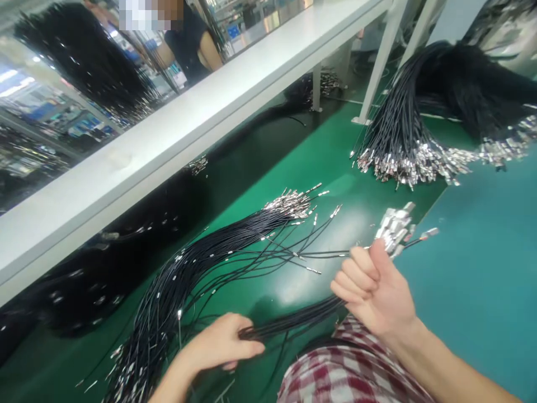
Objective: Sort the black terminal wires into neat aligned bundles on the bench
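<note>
My right hand (373, 285) is closed around the end of a bunch of black cables (302, 316). Silver metal connectors (394, 228) stick out above my right fist, slightly blurred. Further along the same bunch, my left hand (226, 338) curls its fingers round the cables, its thumb pointing right. Just beyond my hands, a long pile of black cables (197, 252) lies on the green floor, with silver connectors (289, 204) at its far end. Several loose cables fan out from that pile toward my right hand.
A white bench edge (188, 120) runs diagonally across the upper left, with a cable bundle (84, 61) above it. Another large cable heap (419, 117) hangs at the upper right near a white leg (380, 61). A person (191, 45) is behind the bench. Checked cloth (335, 375) covers my lap.
</note>
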Available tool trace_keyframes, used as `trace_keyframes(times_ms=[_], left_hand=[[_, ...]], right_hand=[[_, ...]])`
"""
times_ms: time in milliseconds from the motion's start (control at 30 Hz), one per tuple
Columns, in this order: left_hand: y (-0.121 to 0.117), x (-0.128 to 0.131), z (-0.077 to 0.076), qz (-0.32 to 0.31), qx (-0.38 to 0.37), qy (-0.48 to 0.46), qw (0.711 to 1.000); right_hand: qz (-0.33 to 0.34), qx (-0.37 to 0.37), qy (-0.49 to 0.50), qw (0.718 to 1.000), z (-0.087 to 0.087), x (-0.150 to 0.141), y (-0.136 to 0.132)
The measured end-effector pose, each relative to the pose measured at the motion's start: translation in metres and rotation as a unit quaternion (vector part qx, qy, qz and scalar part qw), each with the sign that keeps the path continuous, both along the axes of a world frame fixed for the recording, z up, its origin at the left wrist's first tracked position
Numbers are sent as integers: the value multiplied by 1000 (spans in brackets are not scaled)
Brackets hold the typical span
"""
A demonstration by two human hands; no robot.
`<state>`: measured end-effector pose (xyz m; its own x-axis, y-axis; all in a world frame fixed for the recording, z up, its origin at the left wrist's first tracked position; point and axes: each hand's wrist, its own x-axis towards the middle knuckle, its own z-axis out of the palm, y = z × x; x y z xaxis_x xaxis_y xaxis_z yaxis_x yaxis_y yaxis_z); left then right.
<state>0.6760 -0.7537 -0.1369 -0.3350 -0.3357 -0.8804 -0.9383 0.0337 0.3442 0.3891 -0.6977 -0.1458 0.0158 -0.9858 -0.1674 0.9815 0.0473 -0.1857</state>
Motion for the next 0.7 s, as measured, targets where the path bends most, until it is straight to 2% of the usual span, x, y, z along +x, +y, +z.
trace_keyframes(times_ms=[33, 67, 100, 133, 167, 200, 267, 333, 367, 433, 500, 567, 633, 700], left_hand=[[3, 10, 19, 6, -70, -36, 997], [7, 17, 31, 1, -132, -57, 990], [12, 21, 33, -6, -172, -74, 982], [18, 21, 25, -16, -175, -87, 981], [23, 17, 8, -26, -142, -99, 985], [26, 11, -16, -22, -112, -106, 988], [23, -7, -70, -35, -104, -18, 994], [2, -31, -116, -24, -223, 64, 972], [-14, -43, -132, -22, -300, 95, 949], [-55, -68, -151, -48, -442, 126, 887], [-97, -86, -158, -109, -509, 130, 844], [-129, -95, -157, -164, -500, 129, 841], [-139, -97, -148, -186, -467, 125, 855], [-126, -96, -134, -125, -467, 154, 862]], right_hand=[[-17, 11, -3, 1000, -6, -1, -1], [-35, 34, -4, 999, -18, 0, -1], [-51, 70, -1, 996, -33, 1, -1], [-63, 117, 6, 991, -52, 3, 1], [-72, 170, 16, 983, -72, 5, 4], [-74, 226, 32, 971, -92, 7, 8], [-73, 310, 63, 946, -127, 10, 19], [-75, 345, 62, 934, -148, 8, 31], [-78, 348, 52, 933, -154, 6, 36], [-79, 347, 28, 934, -156, 1, 44], [-75, 348, 17, 934, -154, -2, 47], [-72, 350, 14, 934, -152, -3, 47], [-71, 351, 12, 934, -151, -2, 46], [-67, 349, 15, 935, -151, -1, 44]])
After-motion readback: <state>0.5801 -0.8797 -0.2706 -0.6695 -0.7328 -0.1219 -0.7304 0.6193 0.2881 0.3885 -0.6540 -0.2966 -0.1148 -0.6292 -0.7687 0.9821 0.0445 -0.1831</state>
